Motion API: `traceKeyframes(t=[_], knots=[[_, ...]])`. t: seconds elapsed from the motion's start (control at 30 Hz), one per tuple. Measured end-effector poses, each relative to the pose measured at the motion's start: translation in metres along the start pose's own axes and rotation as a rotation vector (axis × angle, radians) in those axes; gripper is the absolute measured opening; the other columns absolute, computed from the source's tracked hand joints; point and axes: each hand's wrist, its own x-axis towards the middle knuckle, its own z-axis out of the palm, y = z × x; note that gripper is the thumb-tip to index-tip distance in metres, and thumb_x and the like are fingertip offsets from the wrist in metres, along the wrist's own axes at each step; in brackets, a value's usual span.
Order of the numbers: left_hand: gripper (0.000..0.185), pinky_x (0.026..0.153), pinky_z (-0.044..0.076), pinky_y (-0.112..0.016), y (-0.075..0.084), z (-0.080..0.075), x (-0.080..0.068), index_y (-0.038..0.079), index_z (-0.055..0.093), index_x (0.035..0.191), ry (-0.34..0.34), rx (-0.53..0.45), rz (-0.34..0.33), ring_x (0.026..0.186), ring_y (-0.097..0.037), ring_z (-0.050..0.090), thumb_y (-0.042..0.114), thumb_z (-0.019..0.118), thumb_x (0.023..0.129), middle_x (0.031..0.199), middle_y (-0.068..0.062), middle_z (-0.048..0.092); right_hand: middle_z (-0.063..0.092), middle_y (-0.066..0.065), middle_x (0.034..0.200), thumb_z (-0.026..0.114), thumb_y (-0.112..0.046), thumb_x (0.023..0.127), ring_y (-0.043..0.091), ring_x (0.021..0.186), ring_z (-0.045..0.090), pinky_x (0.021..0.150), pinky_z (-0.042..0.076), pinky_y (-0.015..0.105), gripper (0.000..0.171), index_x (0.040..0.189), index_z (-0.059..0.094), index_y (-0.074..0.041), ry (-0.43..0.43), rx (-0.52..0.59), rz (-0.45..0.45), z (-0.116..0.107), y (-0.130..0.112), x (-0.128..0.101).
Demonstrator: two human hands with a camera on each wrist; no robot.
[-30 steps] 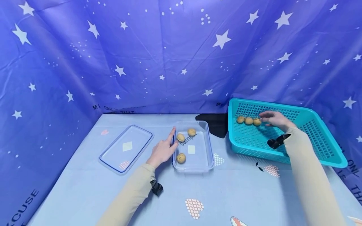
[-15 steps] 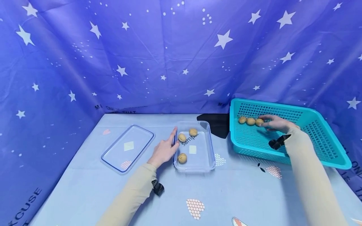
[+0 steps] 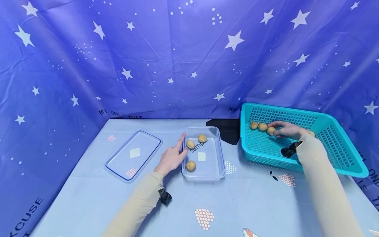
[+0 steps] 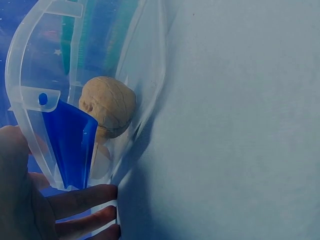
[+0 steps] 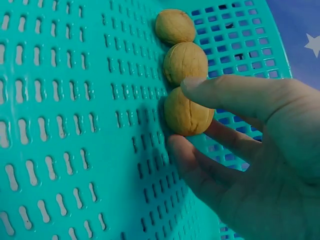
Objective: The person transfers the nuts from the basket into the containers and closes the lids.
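Inside the turquoise basket [image 3: 266, 158], my right hand [image 3: 286, 129] pinches the nearest walnut [image 5: 187, 115] of a row of three, thumb on its top and fingertips at its side. Two other walnuts, the middle one [image 5: 186, 64] and the far one [image 5: 175, 26], lie in line beyond it along the basket's wall. My left hand [image 3: 171, 158] rests with extended fingers against the left side of a clear plastic food container [image 3: 219, 151]. Three walnuts sit in that container: one at the back [image 3: 202, 138], one by the left wall [image 3: 190, 144] and one at the front left [image 3: 190, 166].
A clear lid with a blue seal [image 3: 134, 156] lies flat on the table left of my left hand. Behind the container and beside the basket is a black patch [image 3: 226, 128]. A purple star-patterned curtain [image 3: 177, 59] hangs around the back and sides of the table.
My right hand has moved in from beside the row and closed on the nearest walnut, which has shifted slightly toward me. The left hand stays at the container.
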Motion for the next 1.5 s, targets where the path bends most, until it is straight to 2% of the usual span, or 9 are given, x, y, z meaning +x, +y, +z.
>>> traceKeyframes(t=[0.17, 0.3, 0.47, 0.6, 0.83, 1.07, 1.17, 1.4, 1.5], knots=[[0.065, 0.039, 0.033, -0.029, 0.001, 0.0, -0.001, 0.028, 0.014, 0.157, -0.002, 0.002, 0.0, 0.041, -0.014, 0.033, 0.038, 0.044, 0.1, 0.048, 0.001, 0.035, 0.032, 0.031, 0.132, 0.055, -0.001, 0.092, 0.03, 0.1, 0.048, 0.083, 0.048, 0.04, 0.057, 0.14, 0.028, 0.013, 0.025, -0.016, 0.0, 0.002, 0.0, -0.002], [0.065, 0.039, 0.032, -0.028, 0.001, 0.0, -0.001, 0.029, 0.014, 0.156, 0.0, 0.003, -0.001, 0.04, -0.013, 0.033, 0.039, 0.044, 0.1, 0.048, 0.002, 0.035, 0.042, 0.028, 0.121, 0.057, -0.002, 0.092, 0.025, 0.089, 0.052, 0.075, 0.049, 0.039, 0.052, 0.135, 0.033, 0.013, 0.063, -0.026, 0.004, 0.004, -0.001, -0.003], [0.065, 0.039, 0.033, -0.029, 0.001, 0.0, -0.002, 0.028, 0.015, 0.156, 0.007, 0.004, 0.006, 0.041, -0.014, 0.034, 0.039, 0.044, 0.099, 0.049, 0.002, 0.036, 0.047, 0.024, 0.118, 0.061, -0.009, 0.094, 0.027, 0.093, 0.059, 0.078, 0.053, 0.039, 0.051, 0.134, 0.037, 0.011, 0.13, -0.041, -0.002, 0.004, -0.001, -0.003], [0.065, 0.039, 0.033, -0.03, 0.0, 0.0, -0.002, 0.028, 0.015, 0.156, 0.008, 0.008, 0.009, 0.042, -0.014, 0.034, 0.039, 0.044, 0.099, 0.049, 0.002, 0.036, 0.046, 0.027, 0.123, 0.058, -0.012, 0.096, 0.032, 0.1, 0.059, 0.083, 0.052, 0.043, 0.051, 0.137, 0.036, 0.01, 0.134, -0.029, -0.014, 0.004, -0.005, -0.003], [0.065, 0.039, 0.033, -0.029, 0.001, 0.0, -0.001, 0.029, 0.014, 0.156, 0.009, 0.0, 0.012, 0.041, -0.014, 0.033, 0.038, 0.045, 0.1, 0.048, 0.002, 0.036, 0.045, 0.028, 0.128, 0.057, -0.018, 0.098, 0.039, 0.111, 0.051, 0.093, 0.045, 0.054, 0.051, 0.139, 0.039, 0.007, 0.156, -0.039, -0.062, 0.005, -0.025, -0.002], [0.066, 0.039, 0.033, -0.028, 0.001, 0.0, 0.0, 0.031, 0.012, 0.156, -0.002, 0.006, 0.001, 0.041, -0.013, 0.033, 0.038, 0.044, 0.1, 0.049, 0.002, 0.036, 0.044, 0.024, 0.128, 0.059, -0.02, 0.098, 0.04, 0.116, 0.047, 0.099, 0.041, 0.054, 0.052, 0.139, 0.041, 0.006, 0.156, -0.03, -0.081, 0.01, -0.045, -0.001], [0.066, 0.039, 0.033, -0.029, 0.001, 0.0, 0.0, 0.031, 0.012, 0.156, 0.002, 0.005, -0.002, 0.042, -0.014, 0.033, 0.038, 0.044, 0.099, 0.049, 0.002, 0.036, 0.046, 0.021, 0.126, 0.061, -0.022, 0.097, 0.037, 0.115, 0.049, 0.098, 0.042, 0.053, 0.053, 0.138, 0.043, 0.004, 0.181, -0.02, -0.087, 0.011, -0.053, -0.003], [0.065, 0.039, 0.035, -0.03, 0.001, 0.001, 0.0, 0.029, 0.014, 0.156, 0.005, 0.015, -0.001, 0.042, -0.014, 0.034, 0.038, 0.044, 0.1, 0.049, 0.001, 0.036, 0.051, 0.018, 0.121, 0.063, -0.023, 0.095, 0.033, 0.11, 0.054, 0.089, 0.051, 0.034, 0.051, 0.136, 0.046, 0.003, 0.211, -0.029, -0.118, 0.011, -0.065, -0.011], [0.065, 0.04, 0.035, -0.03, 0.0, 0.002, 0.001, 0.029, 0.014, 0.156, 0.008, 0.013, 0.001, 0.042, -0.015, 0.035, 0.038, 0.045, 0.099, 0.049, 0.001, 0.036, 0.052, 0.016, 0.121, 0.064, -0.023, 0.095, 0.028, 0.107, 0.055, 0.085, 0.051, 0.032, 0.051, 0.136, 0.047, 0.001, 0.22, -0.041, -0.129, 0.012, -0.068, -0.014]])
